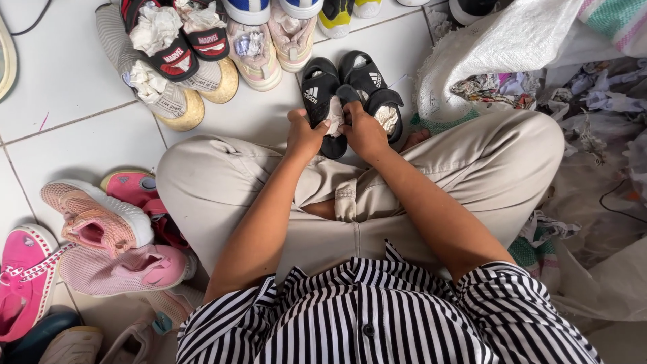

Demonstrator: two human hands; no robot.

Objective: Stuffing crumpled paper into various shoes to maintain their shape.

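I sit cross-legged on a white tiled floor in beige trousers. Both hands meet over a small black sandal (321,91) in front of my knees. My left hand (303,135) grips its near end, and my right hand (362,131) presses against a wad of white crumpled paper (334,118) inside it. A second black sandal (374,91) lies just to the right, also with crumpled paper in it.
Several stuffed children's shoes stand in a row at the back (202,54). Pink shoes (101,222) lie in a heap at my left. A white woven sack (485,54) with crumpled paper scraps (492,91) lies open at the right.
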